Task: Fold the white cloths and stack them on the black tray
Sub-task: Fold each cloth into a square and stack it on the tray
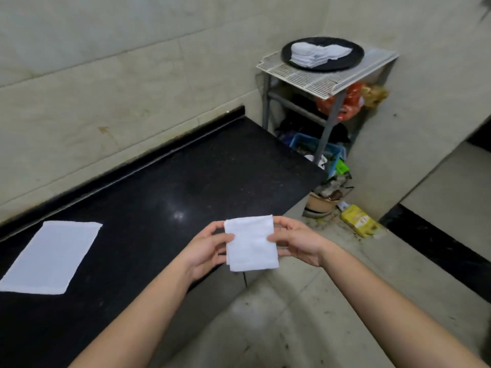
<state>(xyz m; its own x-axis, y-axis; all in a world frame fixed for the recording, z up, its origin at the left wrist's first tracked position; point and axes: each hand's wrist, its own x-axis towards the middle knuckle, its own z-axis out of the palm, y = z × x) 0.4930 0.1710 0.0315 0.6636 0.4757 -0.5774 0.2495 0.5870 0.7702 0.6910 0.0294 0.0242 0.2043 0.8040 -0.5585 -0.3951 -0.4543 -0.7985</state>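
Both hands pinch one folded cloth [251, 243] off the counter's [186, 187] edge: left hand [210, 247] on its left side, right hand [295, 240] on its right, thumbs on top; we judge folding done and carrying next; we keep both pinches so layers stay aligned, then lay it squarely on the pile [317, 54] in the black tray [356, 61] on the rack [326, 81]; another cloth [50, 257] lies flat, unfolded.

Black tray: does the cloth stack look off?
Yes. The folded cloths on the black tray are fanned out toward the right, not squared. The tray itself sits flat on the white rack.
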